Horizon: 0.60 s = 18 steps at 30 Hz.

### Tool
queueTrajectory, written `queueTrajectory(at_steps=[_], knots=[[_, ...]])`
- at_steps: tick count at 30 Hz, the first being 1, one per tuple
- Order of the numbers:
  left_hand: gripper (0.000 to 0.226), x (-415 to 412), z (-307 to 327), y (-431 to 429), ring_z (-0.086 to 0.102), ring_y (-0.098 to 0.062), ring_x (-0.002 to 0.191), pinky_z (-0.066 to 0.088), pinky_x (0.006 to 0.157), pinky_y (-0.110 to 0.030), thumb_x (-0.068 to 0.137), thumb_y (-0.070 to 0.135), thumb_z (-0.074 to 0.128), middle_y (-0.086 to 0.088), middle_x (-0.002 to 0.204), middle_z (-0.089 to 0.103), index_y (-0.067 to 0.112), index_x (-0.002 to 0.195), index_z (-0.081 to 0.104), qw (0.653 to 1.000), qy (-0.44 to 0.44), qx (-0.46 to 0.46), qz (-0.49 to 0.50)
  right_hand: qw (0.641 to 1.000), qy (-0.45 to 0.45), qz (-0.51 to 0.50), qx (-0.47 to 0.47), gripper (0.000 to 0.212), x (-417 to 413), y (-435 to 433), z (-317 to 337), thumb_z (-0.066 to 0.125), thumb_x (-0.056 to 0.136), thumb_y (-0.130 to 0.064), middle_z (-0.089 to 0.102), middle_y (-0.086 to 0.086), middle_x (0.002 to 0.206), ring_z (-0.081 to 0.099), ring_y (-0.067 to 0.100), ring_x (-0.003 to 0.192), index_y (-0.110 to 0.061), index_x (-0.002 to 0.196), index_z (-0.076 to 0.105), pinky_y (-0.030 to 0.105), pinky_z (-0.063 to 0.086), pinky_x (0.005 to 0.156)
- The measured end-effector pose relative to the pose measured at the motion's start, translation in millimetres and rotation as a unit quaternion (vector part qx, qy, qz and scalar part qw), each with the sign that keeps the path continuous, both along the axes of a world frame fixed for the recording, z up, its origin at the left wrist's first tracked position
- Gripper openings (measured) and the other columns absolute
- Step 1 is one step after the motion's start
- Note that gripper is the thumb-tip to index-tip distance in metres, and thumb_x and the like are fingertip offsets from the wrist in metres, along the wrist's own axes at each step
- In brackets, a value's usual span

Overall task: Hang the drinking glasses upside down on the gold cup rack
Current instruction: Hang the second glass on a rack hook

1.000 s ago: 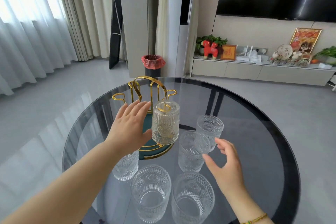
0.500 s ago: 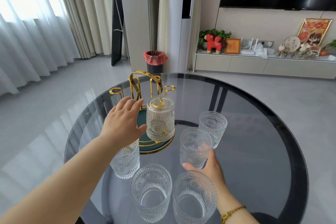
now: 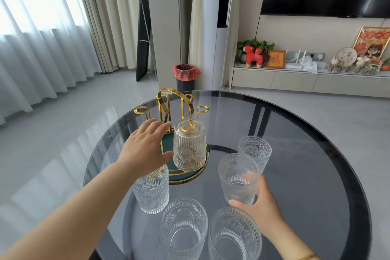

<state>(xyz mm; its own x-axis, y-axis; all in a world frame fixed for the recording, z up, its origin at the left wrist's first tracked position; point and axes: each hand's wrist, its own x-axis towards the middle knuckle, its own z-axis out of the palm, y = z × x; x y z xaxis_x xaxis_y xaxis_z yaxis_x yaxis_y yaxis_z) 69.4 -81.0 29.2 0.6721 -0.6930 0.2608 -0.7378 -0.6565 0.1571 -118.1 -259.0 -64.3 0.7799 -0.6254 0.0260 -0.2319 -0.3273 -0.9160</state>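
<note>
- I count six clear ribbed drinking glasses with a pressed flower pattern, and one gold wire cup rack (image 3: 175, 107) on a round dark-green base with a gold rim.
- One glass (image 3: 189, 145) hangs upside down on a front hook of the rack, its mouth just above the green base.
- The other five glasses are upright, and four of them stand on the round smoked-glass counter (image 3: 306, 175).
- My left hand (image 3: 145, 150) is over the left side of the rack, palm down. Its fingers (image 3: 156, 127) are spread a little and hold nothing; the thumb is very near the lower wall of the hanging glass, but I cannot tell if it touches.
- One upright glass (image 3: 152, 193) stands just under my left wrist, beside the rim of the rack base.
- My right hand (image 3: 258, 202) is closed around the lower part of another upright glass (image 3: 238, 177). The thumb lies at its bottom edge and the other fingers are seen through the glass from behind.
- This held glass is to the right of the rack, apart from it. I cannot tell if its bottom rests on the counter.
- One more upright glass (image 3: 254, 153) stands just behind the held one.
- Two upright glasses are nearest to me, side by side: the left one (image 3: 183, 228) and the right one (image 3: 234, 236), which is just beside my right wrist.
- I see three free gold hooks on the rack.
</note>
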Motion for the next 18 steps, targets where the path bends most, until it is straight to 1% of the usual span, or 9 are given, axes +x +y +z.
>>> queueTrajectory(at_steps=[1, 3, 5, 8, 10, 13, 15, 16, 18], knots=[[0.07, 0.5, 0.1, 0.3, 0.013, -0.019, 0.138, 0.02, 0.112, -0.04, 0.081, 0.045, 0.054, 0.002, 0.147, 0.029, 0.026, 0.137, 0.017, 1.0, 0.0, 0.001, -0.001, 1.0, -0.005, 0.001, -0.012, 0.066, -2.7, -1.1, 6.0, 0.079, 0.057, -0.015, 0.051, -0.022, 0.102, 0.051, 0.006, 0.097, -0.032, 0.108, 0.04, 0.024, 0.037, 0.082], [0.07, 1.0, 0.2, 0.3, 0.013, -0.019, 0.138, 0.019, 0.113, -0.04, 0.081, 0.046, 0.053, 0.002, 0.147, 0.028, 0.025, 0.137, 0.016, 1.0, 0.001, 0.0, -0.002, 0.999, -0.016, -0.001, -0.03, 0.068, -7.6, -3.1, 20.1, 0.08, 0.056, -0.014, 0.053, -0.023, 0.097, 0.051, -0.003, 0.093, -0.031, 0.109, 0.042, 0.02, 0.036, 0.078], [0.07, 1.5, 0.2, 0.7, 0.012, -0.019, 0.139, 0.017, 0.113, -0.039, 0.083, 0.046, 0.05, 0.003, 0.148, 0.026, 0.026, 0.138, 0.013, 1.0, -0.005, 0.003, -0.003, 0.998, -0.032, -0.001, -0.05, 0.068, -10.7, -6.3, 35.1, 0.08, 0.055, -0.012, 0.055, -0.022, 0.098, 0.05, -0.009, 0.093, -0.033, 0.108, 0.042, 0.015, 0.037, 0.075], [0.069, 2.4, -1.6, 2.4, 0.011, -0.018, 0.139, 0.014, 0.114, -0.038, 0.085, 0.047, 0.045, 0.003, 0.149, 0.024, 0.026, 0.139, 0.006, 1.0, -0.024, 0.013, -0.004, 0.995, -0.053, 0.008, -0.087, 0.067, -10.7, -10.3, 60.6, 0.079, 0.054, -0.011, 0.054, -0.024, 0.099, 0.05, -0.016, 0.09, -0.043, 0.1, 0.041, 0.006, 0.039, 0.069], [0.067, 4.2, -1.7, 3.9, 0.011, -0.018, 0.139, 0.014, 0.114, -0.037, 0.086, 0.048, 0.042, 0.003, 0.149, 0.025, 0.026, 0.139, 0.005, 0.999, -0.03, 0.011, -0.005, 0.991, -0.066, 0.014, -0.113, 0.066, -5.6, -13.0, 79.5, 0.079, 0.055, -0.01, 0.053, -0.024, 0.099, 0.049, -0.018, 0.087, -0.044, 0.095, 0.04, 0.002, 0.038, 0.066], [0.065, 7.5, -2.4, 6.3, 0.011, -0.017, 0.139, 0.014, 0.114, -0.037, 0.087, 0.048, 0.041, 0.003, 0.148, 0.027, 0.026, 0.139, 0.008, 1.0, -0.024, -0.001, -0.01, 0.988, -0.065, 0.031, -0.137, 0.063, 7.6, -16.1, 110.3, 0.079, 0.056, -0.012, 0.051, -0.023, 0.098, 0.05, -0.009, 0.089, -0.044, 0.093, 0.039, 0.005, 0.037, 0.067], [0.065, 9.9, -3.2, 8.4, 0.011, -0.016, 0.139, 0.015, 0.114, -0.037, 0.086, 0.049, 0.042, 0.004, 0.148, 0.027, 0.027, 0.138, 0.011, 1.0, -0.016, -0.008, -0.012, 0.986, -0.044, 0.037, -0.159, 0.059, 18.5, -17.4, 130.7, 0.079, 0.056, -0.018, 0.053, -0.015, 0.1, 0.051, 0.006, 0.094, -0.043, 0.092, 0.039, 0.018, 0.036, 0.074], [0.065, 11.0, -4.0, 9.1, 0.011, -0.016, 0.139, 0.016, 0.114, -0.037, 0.086, 0.05, 0.042, 0.004, 0.148, 0.027, 0.027, 0.138, 0.011, 1.0, -0.011, -0.009, -0.013, 0.982, -0.026, 0.031, -0.183, 0.058, 23.8, -17.8, 140.5, 0.079, 0.056, -0.022, 0.051, -0.011, 0.104, 0.047, 0.009, 0.096, -0.041, 0.094, 0.039, 0.023, 0.034, 0.077], [0.069, 13.3, -5.2, 9.0, 0.008, -0.016, 0.14, 0.017, 0.113, -0.038, 0.084, 0.052, 0.042, 0.004, 0.149, 0.025, 0.027, 0.139, 0.008, 1.0, -0.003, -0.004, -0.013, 0.967, 0.024, 0.009, -0.253, 0.061, 34.1, -19.5, 158.9, 0.078, 0.056, -0.031, 0.042, -0.01, 0.107, 0.04, 0.009, 0.096, -0.036, 0.1, 0.036, 0.024, 0.029, 0.078]])
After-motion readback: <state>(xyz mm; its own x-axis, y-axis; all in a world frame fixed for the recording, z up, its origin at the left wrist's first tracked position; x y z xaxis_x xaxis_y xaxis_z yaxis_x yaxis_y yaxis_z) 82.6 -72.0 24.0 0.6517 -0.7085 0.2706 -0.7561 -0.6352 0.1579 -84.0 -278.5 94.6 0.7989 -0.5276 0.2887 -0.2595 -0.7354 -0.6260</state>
